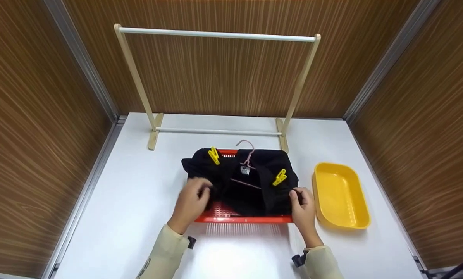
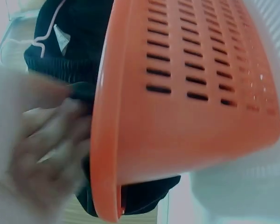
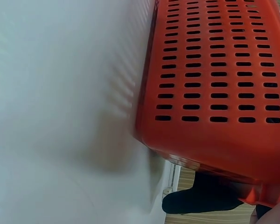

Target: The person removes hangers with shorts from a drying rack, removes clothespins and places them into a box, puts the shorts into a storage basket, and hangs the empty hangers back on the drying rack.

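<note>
A black garment (image 1: pixel 270 159) with a white label is spread over a red perforated basket (image 1: pixel 246 219). A pink hanger (image 1: pixel 250 157) lies within its neck opening, hook pointing to the back. Two yellow clothespins, one on the left side (image 1: pixel 214 155) and one on the right (image 1: pixel 279 177), sit on the cloth. My left hand (image 1: pixel 190 199) pinches the garment at its left front, blurred in the left wrist view. At the basket's front right corner, my right hand (image 1: pixel 304 205) pinches the garment's edge between thumb and fingers. Only a sliver of that hand shows in the right wrist view.
Behind the basket stands a wooden drying rack with a white top rail (image 1: pixel 219 35) and a lower bar (image 1: pixel 219 131). To the right of my right hand is a yellow tray (image 1: pixel 320 193). Wood-grain panels enclose the white table (image 1: pixel 111 217) at the back and sides.
</note>
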`<act>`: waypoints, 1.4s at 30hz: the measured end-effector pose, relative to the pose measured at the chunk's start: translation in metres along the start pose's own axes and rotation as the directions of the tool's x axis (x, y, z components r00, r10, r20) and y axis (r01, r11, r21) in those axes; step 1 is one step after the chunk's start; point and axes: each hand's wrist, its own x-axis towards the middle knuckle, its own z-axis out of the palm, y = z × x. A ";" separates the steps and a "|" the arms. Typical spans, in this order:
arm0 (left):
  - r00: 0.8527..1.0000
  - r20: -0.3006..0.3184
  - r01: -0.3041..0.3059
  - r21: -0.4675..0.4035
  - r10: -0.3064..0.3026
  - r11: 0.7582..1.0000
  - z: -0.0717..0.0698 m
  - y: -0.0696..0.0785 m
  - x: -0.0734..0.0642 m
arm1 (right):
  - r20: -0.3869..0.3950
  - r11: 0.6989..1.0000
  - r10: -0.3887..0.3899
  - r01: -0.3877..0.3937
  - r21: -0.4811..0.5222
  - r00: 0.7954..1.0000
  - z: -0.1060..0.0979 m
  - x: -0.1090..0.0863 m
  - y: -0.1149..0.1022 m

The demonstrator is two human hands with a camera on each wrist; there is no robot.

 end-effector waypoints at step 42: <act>0.966 -0.252 0.091 0.141 -0.053 0.986 0.016 -0.038 -0.001 | 0.108 0.988 0.096 -0.082 -0.127 0.990 -0.010 0.033 0.032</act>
